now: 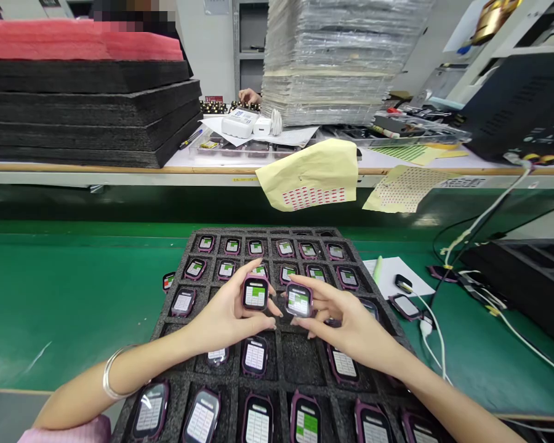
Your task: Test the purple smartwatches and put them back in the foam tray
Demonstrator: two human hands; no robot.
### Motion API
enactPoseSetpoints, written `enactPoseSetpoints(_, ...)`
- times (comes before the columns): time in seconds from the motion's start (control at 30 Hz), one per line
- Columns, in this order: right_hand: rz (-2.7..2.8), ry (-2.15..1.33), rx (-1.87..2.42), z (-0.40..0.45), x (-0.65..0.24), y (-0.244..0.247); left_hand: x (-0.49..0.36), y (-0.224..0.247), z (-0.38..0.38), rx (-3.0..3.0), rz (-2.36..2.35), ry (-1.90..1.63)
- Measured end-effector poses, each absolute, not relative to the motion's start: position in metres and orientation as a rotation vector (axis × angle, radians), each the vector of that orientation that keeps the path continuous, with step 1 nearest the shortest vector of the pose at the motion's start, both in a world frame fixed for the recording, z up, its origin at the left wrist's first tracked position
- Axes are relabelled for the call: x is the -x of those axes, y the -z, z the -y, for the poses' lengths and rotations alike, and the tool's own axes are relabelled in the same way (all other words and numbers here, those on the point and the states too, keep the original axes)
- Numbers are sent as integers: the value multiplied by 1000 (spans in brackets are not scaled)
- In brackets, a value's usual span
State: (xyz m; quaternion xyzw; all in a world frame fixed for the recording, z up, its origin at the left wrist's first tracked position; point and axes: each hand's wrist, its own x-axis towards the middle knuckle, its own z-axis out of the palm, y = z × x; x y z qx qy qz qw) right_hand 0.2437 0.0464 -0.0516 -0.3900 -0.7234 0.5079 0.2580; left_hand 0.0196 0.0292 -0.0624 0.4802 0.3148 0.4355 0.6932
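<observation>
My left hand pinches a purple-framed smartwatch body by its edges, its lit screen showing a grid with green cells. Beside it, my right hand grips a second smartwatch body between thumb and fingers, also lit with white and green cells. Both are raised over a black foam tray divided into square pockets. Many pockets hold similar strapless watches, such as one with an all-white grid and one with green cells. My hands and forearms hide some middle pockets.
Left of the tray lies another watch. To the right are a watch with a white cable, paper and a black box. The shelf carries stacked black foam and plastic trays. Behind it, another person's hand shows.
</observation>
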Motion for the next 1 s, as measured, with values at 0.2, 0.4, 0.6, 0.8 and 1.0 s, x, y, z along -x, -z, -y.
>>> enactPoseSetpoints(0.2,2321,-903,1076,-61,-250,71,-18,83,-36,-1487,-813,-755)
enactPoseSetpoints(0.4,2212,-1039,1135,-68,-252,79,-14,94,-49,-2337,-1012,-542)
enactPoseSetpoints(0.6,2156,-985,1240,-75,-249,90,-9,88,-53,-2433,-1027,-525)
enactPoseSetpoints(0.8,2621,-345,1168,-60,-241,74,43,58,-43,-2422,-1248,-464)
enactPoseSetpoints(1.0,2814,-292,727,-72,-200,54,99,46,-28,-2433,-1519,-63)
